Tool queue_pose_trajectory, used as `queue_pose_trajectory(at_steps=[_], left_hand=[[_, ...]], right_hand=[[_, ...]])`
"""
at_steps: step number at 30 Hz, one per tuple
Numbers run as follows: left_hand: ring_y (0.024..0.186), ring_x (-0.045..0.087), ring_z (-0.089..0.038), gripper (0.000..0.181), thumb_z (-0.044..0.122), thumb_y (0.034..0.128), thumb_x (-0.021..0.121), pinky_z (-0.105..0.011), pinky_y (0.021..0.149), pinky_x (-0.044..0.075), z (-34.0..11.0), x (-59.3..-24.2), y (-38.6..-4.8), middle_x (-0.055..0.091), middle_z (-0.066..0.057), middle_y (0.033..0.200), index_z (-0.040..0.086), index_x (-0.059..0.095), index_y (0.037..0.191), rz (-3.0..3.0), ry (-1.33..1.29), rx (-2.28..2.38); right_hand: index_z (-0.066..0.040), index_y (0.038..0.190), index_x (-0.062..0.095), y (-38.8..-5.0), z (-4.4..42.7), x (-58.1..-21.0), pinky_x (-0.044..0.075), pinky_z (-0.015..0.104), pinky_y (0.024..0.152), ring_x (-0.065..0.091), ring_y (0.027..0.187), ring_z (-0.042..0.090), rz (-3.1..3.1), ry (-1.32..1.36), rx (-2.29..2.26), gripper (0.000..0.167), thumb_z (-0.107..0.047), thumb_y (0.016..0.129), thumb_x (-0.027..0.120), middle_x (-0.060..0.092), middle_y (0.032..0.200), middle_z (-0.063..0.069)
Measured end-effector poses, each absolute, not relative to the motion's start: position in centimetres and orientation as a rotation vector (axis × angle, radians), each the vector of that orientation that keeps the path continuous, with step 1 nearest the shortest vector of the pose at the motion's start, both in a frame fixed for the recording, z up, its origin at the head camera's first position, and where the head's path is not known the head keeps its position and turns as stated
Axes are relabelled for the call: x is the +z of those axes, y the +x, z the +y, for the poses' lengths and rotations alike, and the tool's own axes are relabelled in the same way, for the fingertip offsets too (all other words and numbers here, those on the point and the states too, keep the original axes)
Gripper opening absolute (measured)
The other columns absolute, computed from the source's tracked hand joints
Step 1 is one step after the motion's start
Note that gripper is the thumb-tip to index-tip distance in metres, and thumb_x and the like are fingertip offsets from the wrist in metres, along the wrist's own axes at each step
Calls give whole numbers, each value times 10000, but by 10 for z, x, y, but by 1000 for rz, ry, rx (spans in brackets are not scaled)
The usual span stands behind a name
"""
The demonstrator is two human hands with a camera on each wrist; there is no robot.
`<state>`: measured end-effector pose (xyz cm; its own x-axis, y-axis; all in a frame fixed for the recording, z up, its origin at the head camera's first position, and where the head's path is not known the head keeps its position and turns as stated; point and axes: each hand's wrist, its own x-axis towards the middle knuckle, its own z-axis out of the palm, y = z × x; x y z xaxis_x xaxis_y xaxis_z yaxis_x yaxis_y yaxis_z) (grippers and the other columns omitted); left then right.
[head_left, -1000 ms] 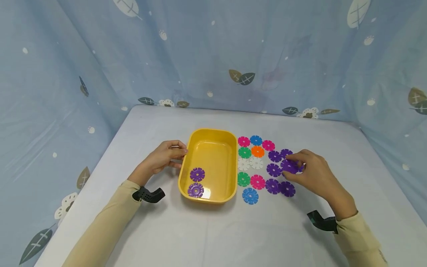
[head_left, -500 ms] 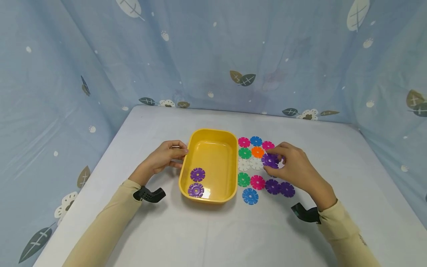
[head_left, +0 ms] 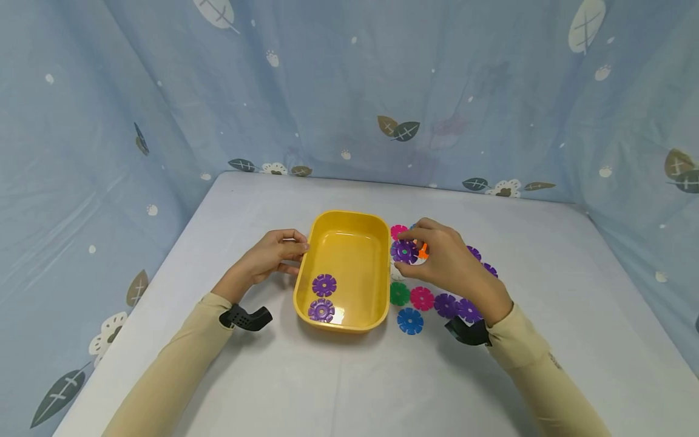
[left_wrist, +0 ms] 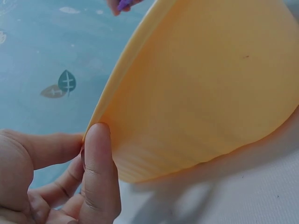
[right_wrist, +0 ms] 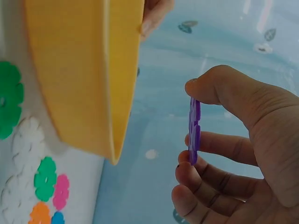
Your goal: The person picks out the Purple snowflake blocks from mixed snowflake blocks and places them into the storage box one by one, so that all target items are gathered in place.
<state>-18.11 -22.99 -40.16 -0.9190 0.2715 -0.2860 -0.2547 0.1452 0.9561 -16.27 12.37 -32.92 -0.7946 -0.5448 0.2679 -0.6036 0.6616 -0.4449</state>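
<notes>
A yellow tray (head_left: pixel 352 221) stands on the white table, with two purple snowflake discs (head_left: pixel 324 285) inside at its near left. My left hand (head_left: pixel 273 255) pinches the tray's left rim; the left wrist view shows thumb and fingers on either side of the edge (left_wrist: pixel 105 100). My right hand (head_left: pixel 442 258) holds a purple snowflake disc (head_left: pixel 404 252) by its edge between thumb and fingers, just right of the tray and above the other discs. Seen from the right wrist, that disc (right_wrist: pixel 194 130) is edge-on and apart from the tray wall.
Loose discs lie right of the tray: a green disc (head_left: pixel 400 294), a pink disc (head_left: pixel 422 298), a blue disc (head_left: pixel 410 321) and several purple discs (head_left: pixel 446 305). The right hand partly covers others, including an orange disc (head_left: pixel 423 251). A blue patterned curtain (head_left: pixel 349 91) hangs behind the table.
My right hand has lifted a purple disc from the purple group and carried it left towards the tray. The left hand stays on the rim.
</notes>
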Motion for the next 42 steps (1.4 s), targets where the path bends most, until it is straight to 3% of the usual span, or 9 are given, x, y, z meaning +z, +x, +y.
queue_pose_trajectory(at_steps=[23,30,42], left_hand=[[905,663,-252,245,180,1003,625,-358,694,609,-227,-404,-177,627,-152,1036,-13,564,1142,2029,3,1852],[900,659,-251,251,190,1000,628,-342,681,607,-227,-403,-178,623,-149,1035,-4,563,1146,2032,0,1858],[898,652,-242,246,197,989,642,-357,702,608,-228,-406,-178,628,-136,1034,10,570,1132,2017,-16,1868]], right_hand=[[-59,1149,727,-178,57,-323,545,264,684,595,856,257,-2758,1116,912,424,-280,807,844,598,975,26],[-61,1124,738,-189,41,-328,528,265,655,565,831,190,-2774,1131,913,403,-286,809,849,625,949,27],[-64,1153,730,-204,11,-341,532,256,729,581,905,176,-2903,1161,894,430,-328,829,831,665,1014,13]])
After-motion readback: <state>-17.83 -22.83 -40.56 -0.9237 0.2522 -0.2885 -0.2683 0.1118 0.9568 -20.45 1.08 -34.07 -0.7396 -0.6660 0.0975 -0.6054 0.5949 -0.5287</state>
